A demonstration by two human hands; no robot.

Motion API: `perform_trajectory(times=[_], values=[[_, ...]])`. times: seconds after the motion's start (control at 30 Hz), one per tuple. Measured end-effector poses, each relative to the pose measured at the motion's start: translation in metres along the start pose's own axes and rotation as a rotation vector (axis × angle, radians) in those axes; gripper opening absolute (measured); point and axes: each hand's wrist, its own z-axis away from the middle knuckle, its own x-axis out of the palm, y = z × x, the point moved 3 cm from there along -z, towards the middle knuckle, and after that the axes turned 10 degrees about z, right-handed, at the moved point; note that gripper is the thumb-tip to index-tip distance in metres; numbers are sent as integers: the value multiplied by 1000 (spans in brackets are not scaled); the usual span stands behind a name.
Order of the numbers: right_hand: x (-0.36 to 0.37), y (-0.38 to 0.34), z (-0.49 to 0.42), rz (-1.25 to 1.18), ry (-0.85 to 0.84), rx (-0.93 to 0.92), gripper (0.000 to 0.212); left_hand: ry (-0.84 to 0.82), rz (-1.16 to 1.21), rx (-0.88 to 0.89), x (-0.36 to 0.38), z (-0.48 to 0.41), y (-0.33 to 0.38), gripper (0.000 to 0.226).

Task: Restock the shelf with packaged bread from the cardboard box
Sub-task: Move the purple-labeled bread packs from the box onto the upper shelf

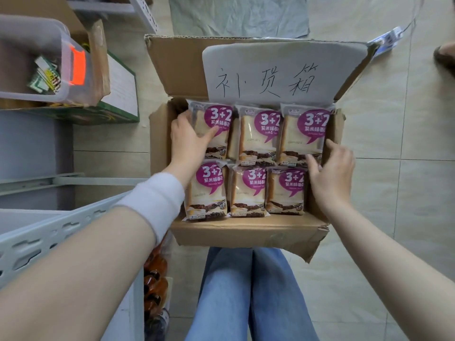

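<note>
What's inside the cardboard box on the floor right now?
Six bread packets in two rows of three fill the cardboard box. The left hand rests on the far-left packet, the right hand touches the far-right packet. Anything beneath this layer is covered.

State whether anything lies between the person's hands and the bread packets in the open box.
Nothing visible does. The cardboard box is open; the left hand rests on the back-left packet and the right hand touches the back-right packet.

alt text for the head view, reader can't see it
Two hands reach into an open cardboard box of six bread packs in two rows. The left hand lies on the far-left pack; the right hand touches the far-right pack.
</note>
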Motion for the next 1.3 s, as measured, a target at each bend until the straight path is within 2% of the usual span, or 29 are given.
perform_trajectory(times=[0.13, 0.23, 0.37, 0.53, 0.57, 0.67, 0.73, 0.87, 0.97, 1.0, 1.07, 1.1, 1.13, 1.23, 1.3], values=[[23, -6, -15, -29, -143, 151, 73, 26, -54, -131, 16, -25, -8, 83], [28, -4, -23, -30, -162, 230, 80, 19, -90, -193, 15, -38, -16, 92], [26, 3, -31, -7, -158, 239, 85, -32, -78, -201, 8, -44, -19, 78], [14, 14, -30, -164, -238, 309, 54, -48, 44, -112, 0, -30, -5, 68], [10, 17, -28, -236, -270, 338, 50, -23, 73, -83, -5, -22, -2, 67], [-12, 27, -12, -509, -377, 410, 40, 51, 207, -2, -28, 13, 18, 43], [-33, 31, 8, -641, -442, 403, 34, 115, 315, 23, -48, 43, 34, 41], [-96, 25, 60, -789, -525, 230, 17, 213, 418, 61, -101, 121, 78, 50], [-141, 13, 101, -889, -605, 76, 20, 318, 487, 131, -145, 200, 111, 48], [-157, 5, 116, -905, -646, 3, 28, 365, 518, 159, -161, 228, 121, 45], [-187, -12, 144, -856, -724, -162, 66, 469, 562, 220, -194, 286, 137, 35], [-202, -22, 160, -820, -736, -228, 75, 524, 565, 255, -211, 315, 145, 29], [-217, -32, 174, -796, -752, -293, 69, 580, 568, 292, -228, 344, 151, 25], [-257, -68, 224, -781, -789, -486, 28, 734, 577, 381, -277, 424, 160, 27], [-279, -97, 261, -764, -819, -608, 22, 825, 560, 427, -311, 472, 159, 24]])
